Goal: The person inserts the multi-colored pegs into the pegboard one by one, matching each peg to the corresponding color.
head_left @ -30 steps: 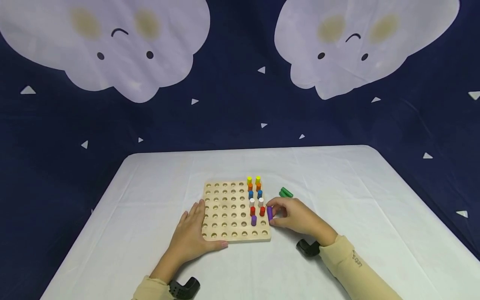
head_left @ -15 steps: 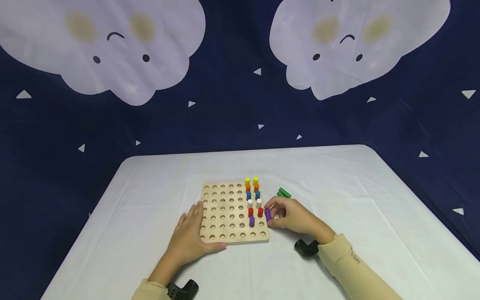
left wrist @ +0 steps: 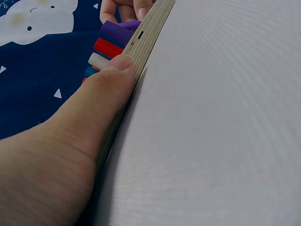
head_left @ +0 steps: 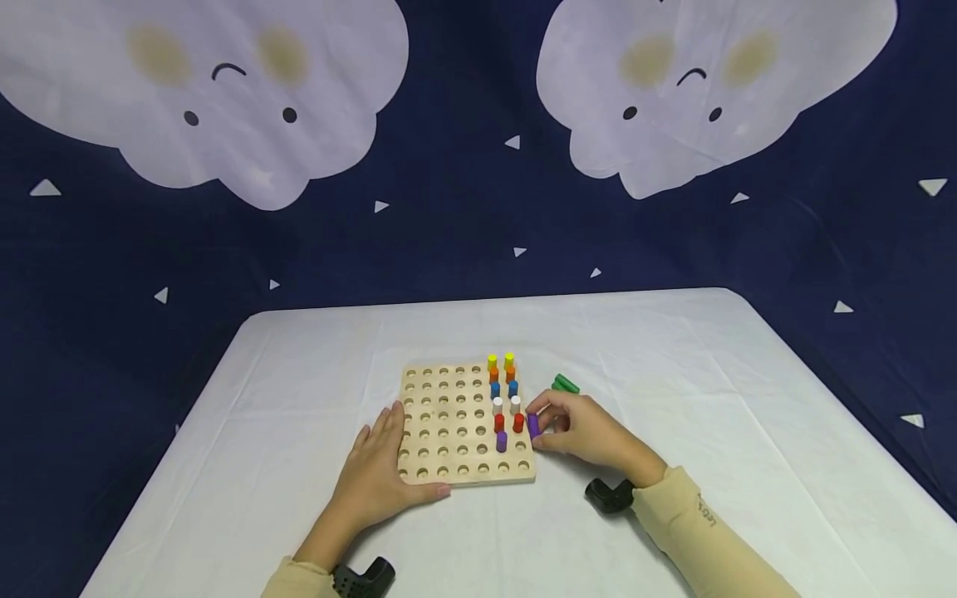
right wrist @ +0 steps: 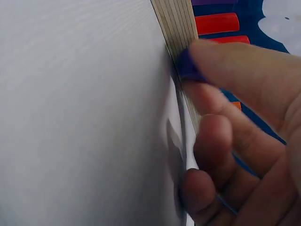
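A wooden pegboard [head_left: 486, 481] with rows of round holes lies on the table. My left hand [head_left: 377, 465] rests against its left side with straight fingers, the thumb along the front edge. My right hand [head_left: 591, 428] pinches a purple peg [head_left: 533, 426] between thumb and fingertips, right beside the board's right edge. In the right wrist view that purple peg [right wrist: 189, 67] overlaps the board's side. Another purple peg [head_left: 502, 442] stands in the board, left of an uncovered hole. Behind it stand pairs of red pegs [head_left: 519, 423], white pegs [head_left: 516, 404], blue, orange and yellow ones.
Green pegs [head_left: 566, 384] lie on the white-covered table [head_left: 643, 357], behind my right hand. A dark blue cloth [head_left: 463, 241] with white clouds hangs past the table's far edge. Black wrist devices [head_left: 609, 496] are worn at both wrists.
The head view has shifted slightly, so everything sits a little further left in it. The right hand keeps its pinch on the purple peg beside the board; the left hand stays put.
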Demonstrator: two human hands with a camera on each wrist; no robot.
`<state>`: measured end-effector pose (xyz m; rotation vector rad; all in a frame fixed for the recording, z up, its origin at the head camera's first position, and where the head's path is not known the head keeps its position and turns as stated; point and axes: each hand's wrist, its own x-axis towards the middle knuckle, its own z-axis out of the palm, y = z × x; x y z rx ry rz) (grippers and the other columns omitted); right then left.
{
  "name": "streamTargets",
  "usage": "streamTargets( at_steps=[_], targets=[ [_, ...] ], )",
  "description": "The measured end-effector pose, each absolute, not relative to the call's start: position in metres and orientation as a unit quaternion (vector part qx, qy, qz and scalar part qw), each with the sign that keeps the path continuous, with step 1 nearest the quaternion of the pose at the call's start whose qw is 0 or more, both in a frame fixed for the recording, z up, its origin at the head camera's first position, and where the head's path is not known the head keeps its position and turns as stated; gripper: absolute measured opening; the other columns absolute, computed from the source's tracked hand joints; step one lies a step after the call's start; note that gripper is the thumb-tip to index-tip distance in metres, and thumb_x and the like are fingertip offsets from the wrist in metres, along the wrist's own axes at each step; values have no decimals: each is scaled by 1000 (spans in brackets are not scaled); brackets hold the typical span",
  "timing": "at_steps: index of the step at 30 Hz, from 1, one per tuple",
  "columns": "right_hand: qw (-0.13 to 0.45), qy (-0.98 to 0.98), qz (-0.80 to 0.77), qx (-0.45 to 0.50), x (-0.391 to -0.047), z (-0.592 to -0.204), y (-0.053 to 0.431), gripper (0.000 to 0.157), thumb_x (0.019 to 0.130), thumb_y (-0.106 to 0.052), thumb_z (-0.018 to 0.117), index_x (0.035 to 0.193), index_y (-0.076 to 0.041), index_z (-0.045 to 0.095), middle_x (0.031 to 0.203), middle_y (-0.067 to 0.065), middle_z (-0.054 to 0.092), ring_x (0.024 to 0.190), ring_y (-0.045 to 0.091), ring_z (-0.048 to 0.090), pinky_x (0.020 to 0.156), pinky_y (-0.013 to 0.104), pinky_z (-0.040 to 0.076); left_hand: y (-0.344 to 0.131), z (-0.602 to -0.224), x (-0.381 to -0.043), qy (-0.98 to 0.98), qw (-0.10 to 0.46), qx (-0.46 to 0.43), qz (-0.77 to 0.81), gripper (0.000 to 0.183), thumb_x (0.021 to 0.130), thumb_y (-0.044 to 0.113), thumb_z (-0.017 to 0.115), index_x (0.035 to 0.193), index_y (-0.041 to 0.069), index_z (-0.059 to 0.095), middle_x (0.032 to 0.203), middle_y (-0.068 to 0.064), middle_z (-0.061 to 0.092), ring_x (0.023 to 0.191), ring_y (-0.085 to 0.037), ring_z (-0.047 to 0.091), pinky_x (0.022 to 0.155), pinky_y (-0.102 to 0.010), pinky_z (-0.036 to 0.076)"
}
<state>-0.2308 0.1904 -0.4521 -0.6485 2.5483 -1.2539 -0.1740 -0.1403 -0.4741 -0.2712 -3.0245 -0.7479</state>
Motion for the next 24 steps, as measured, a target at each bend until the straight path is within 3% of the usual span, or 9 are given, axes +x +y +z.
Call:
streamTargets(
  at_steps=[5,14,24],
  targets=[
    [107,862,-453,-201,-229,-450,192,38,78,-23,85,111,-20,67,90,-4,71,59,11,53,50,23,49,-141,-475,-174,-967,11,-88,-240,150,52,93,65,158,0,13,165,-17,19,153,-35,19,125,-55,13],
    [51,859,-447,-245,-222,-441,188,30,79,-26,84,103,-25,68,91,-9,72,65,11,49,56,21,41,-141,-474,-177,-965,14,-89,-245,151,51,91,68,158,0,12,165,-18,19,153,-35,18,125,-55,12],
    [46,872,-405,-270,-215,-440,178,23,81,-26,83,95,-28,65,74,-7,61,64,8,49,55,20,41,-141,-476,-176,-966,5,-86,-243,151,51,91,68,158,0,12,165,-17,18,154,-34,18,125,-54,12]
  ],
)
